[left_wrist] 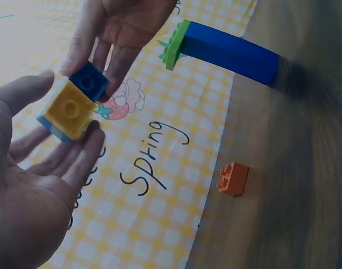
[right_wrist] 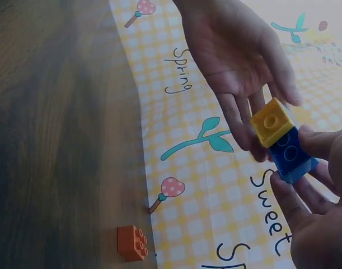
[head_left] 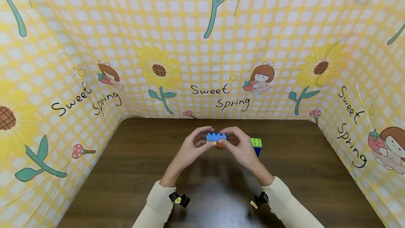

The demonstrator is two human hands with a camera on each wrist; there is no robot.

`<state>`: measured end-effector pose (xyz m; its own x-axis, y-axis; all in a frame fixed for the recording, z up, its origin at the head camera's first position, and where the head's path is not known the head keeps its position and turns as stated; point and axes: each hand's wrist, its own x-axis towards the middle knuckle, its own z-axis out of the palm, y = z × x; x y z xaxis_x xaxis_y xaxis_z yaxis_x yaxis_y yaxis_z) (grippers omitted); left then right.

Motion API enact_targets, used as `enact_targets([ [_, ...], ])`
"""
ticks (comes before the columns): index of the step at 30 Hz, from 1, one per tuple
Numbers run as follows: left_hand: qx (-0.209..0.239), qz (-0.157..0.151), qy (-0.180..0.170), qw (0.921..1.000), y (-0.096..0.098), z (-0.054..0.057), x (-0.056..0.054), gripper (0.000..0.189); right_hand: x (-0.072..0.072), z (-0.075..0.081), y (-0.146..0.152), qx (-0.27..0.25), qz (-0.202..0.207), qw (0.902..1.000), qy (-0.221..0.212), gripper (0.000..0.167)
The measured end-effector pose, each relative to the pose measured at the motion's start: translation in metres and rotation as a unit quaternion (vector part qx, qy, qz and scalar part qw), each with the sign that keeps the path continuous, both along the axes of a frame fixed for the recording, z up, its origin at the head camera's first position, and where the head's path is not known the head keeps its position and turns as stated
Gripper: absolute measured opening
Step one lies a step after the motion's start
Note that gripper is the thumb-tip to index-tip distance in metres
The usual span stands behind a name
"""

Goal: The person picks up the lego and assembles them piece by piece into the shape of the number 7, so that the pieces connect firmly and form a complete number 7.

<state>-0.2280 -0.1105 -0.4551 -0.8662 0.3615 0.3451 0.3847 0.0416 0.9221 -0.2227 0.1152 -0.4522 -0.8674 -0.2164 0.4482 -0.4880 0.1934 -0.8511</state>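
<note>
Both hands hold a small assembly of toy building bricks up in front of me, over the table. A long blue brick (head_left: 216,137) has its studs upward, and a yellow brick (left_wrist: 71,109) is joined under its left end. My right hand (head_left: 241,147) pinches the blue brick's right end between thumb and fingers. Around the yellow end curls my left hand (head_left: 189,149), its thumb close at the yellow brick and its fingertips along the far side. Hollow undersides of both bricks show in the wrist views.
An orange brick (left_wrist: 233,179) lies on the brown table (head_left: 142,171), partly hidden behind the hands in the head view. To the right stands a dark blue tower (left_wrist: 229,51) topped by a lime-green brick (head_left: 256,142). Yellow checked cloth (head_left: 205,55) walls the table's back and sides.
</note>
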Motion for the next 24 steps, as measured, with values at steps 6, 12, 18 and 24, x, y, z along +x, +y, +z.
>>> enact_targets([
  [6, -0.003, 0.021, -0.027, 0.9994, 0.007, 0.004, -0.001, 0.043, 0.002, 0.001, 0.0, -0.011, 0.009, 0.9997, 0.019, 0.027],
  [12, 0.007, 0.03, -0.032, 0.999, 0.012, 0.006, 0.001, 0.034, 0.002, 0.001, 0.007, 0.001, 0.02, 0.9994, 0.027, 0.024],
  [18, 0.007, 0.034, -0.025, 0.9991, 0.014, 0.005, 0.002, 0.032, 0.002, 0.0, 0.024, 0.006, 0.014, 0.9987, 0.048, 0.022],
  [24, 0.003, 0.042, -0.029, 0.9987, 0.012, 0.003, 0.003, 0.033, -0.001, 0.0, 0.051, 0.017, -0.02, 0.9973, 0.068, 0.019],
])
